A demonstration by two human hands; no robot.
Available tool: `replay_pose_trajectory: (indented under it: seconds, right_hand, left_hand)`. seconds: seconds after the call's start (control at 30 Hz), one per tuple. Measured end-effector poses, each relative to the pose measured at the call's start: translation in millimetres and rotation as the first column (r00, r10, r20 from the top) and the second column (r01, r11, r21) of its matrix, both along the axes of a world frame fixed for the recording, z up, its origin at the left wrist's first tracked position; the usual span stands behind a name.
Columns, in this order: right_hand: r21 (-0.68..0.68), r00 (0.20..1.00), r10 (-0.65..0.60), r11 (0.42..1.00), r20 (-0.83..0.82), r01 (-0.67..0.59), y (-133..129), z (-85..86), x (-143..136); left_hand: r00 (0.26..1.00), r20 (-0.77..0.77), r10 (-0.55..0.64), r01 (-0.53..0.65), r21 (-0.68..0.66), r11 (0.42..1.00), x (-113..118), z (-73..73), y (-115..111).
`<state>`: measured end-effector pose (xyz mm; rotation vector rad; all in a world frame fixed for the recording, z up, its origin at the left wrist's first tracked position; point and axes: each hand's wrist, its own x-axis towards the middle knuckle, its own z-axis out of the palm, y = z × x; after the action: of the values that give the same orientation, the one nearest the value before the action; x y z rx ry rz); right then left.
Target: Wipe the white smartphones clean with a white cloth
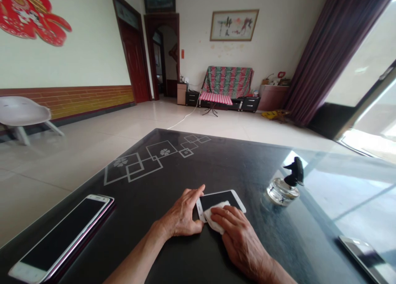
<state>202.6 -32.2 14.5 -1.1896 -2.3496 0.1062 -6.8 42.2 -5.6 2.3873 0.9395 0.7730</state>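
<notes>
A white smartphone [237, 198] with a dark screen lies flat on the black table in front of me. My left hand [183, 213] grips its left end, with the thumb at the near corner and the fingers at the far one. My right hand [241, 239] is closed over a folded white wipe [214, 223], pressing it on the lower left part of the screen. Part of the phone's near edge is hidden by the right hand and the wipe.
A clear spray bottle [282, 192] with a black trigger head stands to the right. Larger white phones or a stack [63, 238] lie at the left, and another phone [368, 257] at the right edge. The glossy tabletop [148, 210] ends toward the tiled floor.
</notes>
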Motion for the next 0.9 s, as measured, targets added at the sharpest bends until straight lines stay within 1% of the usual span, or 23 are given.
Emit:
replay_pose_trajectory:
  seconds: [0.13, 0.3, 0.4, 0.5, 0.7, 0.9]
  right_hand:
    - [0.05, 0.994, -0.108, 0.993, -0.034, 0.109, -0.4, -4.6, 13.1]
    - [0.125, 0.965, -0.25, 0.958, -0.077, 0.258, 6.1, -8.5, 36.3]
    - [0.151, 0.945, -0.32, 0.933, -0.06, 0.326, 13.7, -11.4, 44.2]
    - [0.139, 0.929, -0.368, 0.919, -0.023, 0.368, 22.2, -15.0, 47.5]
    - [0.095, 0.937, -0.35, 0.933, 0.015, 0.347, 30.5, -15.8, 48.0]
    - [0.097, 0.951, -0.301, 0.947, -0.072, 0.307, 17.3, -8.4, 42.0]
  left_hand:
    - [1.0, -0.003, 0.009, -0.009, -0.009, 1.0, 0.3, 0.5, -1.2]
    - [1.0, -0.013, 0.002, -0.003, -0.032, 0.999, -0.8, 2.9, -1.2]
    - [1.0, -0.01, 0.0, -0.001, -0.035, 0.999, -0.8, 3.9, -1.3]
    - [1.0, -0.002, 0.007, -0.007, -0.027, 1.0, -0.5, 4.3, -1.7]
    - [1.0, 0.009, 0.015, -0.015, 0.01, 1.0, 1.0, 4.6, -1.7]
    - [1.0, 0.003, 0.02, -0.02, 0.073, 0.997, 0.5, 2.2, -0.3]
